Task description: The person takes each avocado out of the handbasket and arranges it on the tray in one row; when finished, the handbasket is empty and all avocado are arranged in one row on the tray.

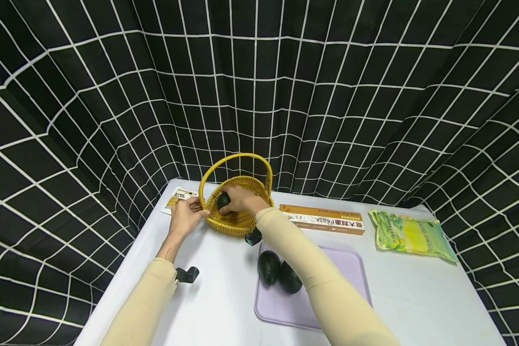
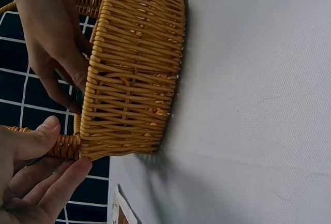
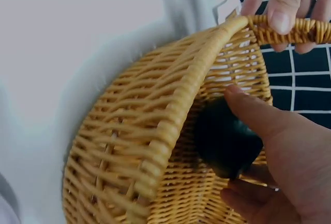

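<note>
My right hand (image 1: pixel 240 198) reaches inside a yellow wicker basket (image 1: pixel 229 228) and grips a dark green avocado (image 3: pixel 226 137) between thumb and fingers. In the right wrist view the avocado is low inside the woven wall, and the hand partly covers it. At the basket's left side, my left hand (image 1: pixel 185 217) pinches the foot of the arched handle (image 2: pixel 64 146), thumb on one side and fingers on the other. Two more avocados (image 1: pixel 268 267) lie side by side on a lilac tray (image 1: pixel 265 310); the right forearm partly covers one of them and the tray.
Right of the basket lies a long pasta box (image 1: pixel 328 221), with a green and yellow packet (image 1: pixel 413 234) farther right. A small flat packet (image 1: pixel 177 198) lies behind the left hand. A black gridded curtain (image 1: pixel 311 96) surrounds the white table (image 1: pixel 216 298).
</note>
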`<action>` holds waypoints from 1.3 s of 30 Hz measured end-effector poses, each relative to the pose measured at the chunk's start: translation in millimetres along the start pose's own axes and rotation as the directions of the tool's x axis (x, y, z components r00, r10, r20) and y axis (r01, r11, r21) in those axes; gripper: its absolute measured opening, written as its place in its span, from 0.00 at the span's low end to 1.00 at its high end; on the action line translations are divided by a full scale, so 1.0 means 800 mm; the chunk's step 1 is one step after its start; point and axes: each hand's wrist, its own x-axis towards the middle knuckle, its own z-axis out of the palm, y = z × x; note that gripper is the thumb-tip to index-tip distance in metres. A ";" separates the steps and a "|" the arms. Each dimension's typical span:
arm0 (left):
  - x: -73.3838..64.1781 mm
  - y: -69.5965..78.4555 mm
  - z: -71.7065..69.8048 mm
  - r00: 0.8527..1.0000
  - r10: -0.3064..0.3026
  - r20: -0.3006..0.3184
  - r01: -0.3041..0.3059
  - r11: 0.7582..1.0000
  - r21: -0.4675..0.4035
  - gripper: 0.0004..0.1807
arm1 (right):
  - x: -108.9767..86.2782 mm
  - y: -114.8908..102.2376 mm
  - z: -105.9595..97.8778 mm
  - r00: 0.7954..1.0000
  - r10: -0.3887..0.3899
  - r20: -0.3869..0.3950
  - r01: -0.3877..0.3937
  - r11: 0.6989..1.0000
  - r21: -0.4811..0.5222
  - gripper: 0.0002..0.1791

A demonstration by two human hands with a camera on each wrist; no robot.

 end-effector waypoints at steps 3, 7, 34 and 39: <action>0.000 0.003 0.001 1.000 0.004 -0.002 -0.004 1.000 -0.001 0.31 | 0.000 0.009 0.000 1.000 0.000 -0.009 0.001 0.998 0.056 0.40; 0.000 0.007 0.003 1.000 0.015 0.003 -0.015 1.000 -0.005 0.31 | -0.003 0.016 -0.003 1.000 -0.002 -0.014 0.003 0.997 0.083 0.36; -0.004 0.006 -0.002 0.999 -0.016 0.044 0.015 1.000 0.010 0.31 | -0.092 0.041 -0.064 0.993 -0.088 -0.083 0.093 0.993 0.066 0.40; -0.005 0.004 -0.007 0.998 -0.019 0.061 0.018 1.000 0.014 0.30 | -0.143 0.063 -0.089 0.991 -0.053 -0.126 0.066 0.993 0.099 0.39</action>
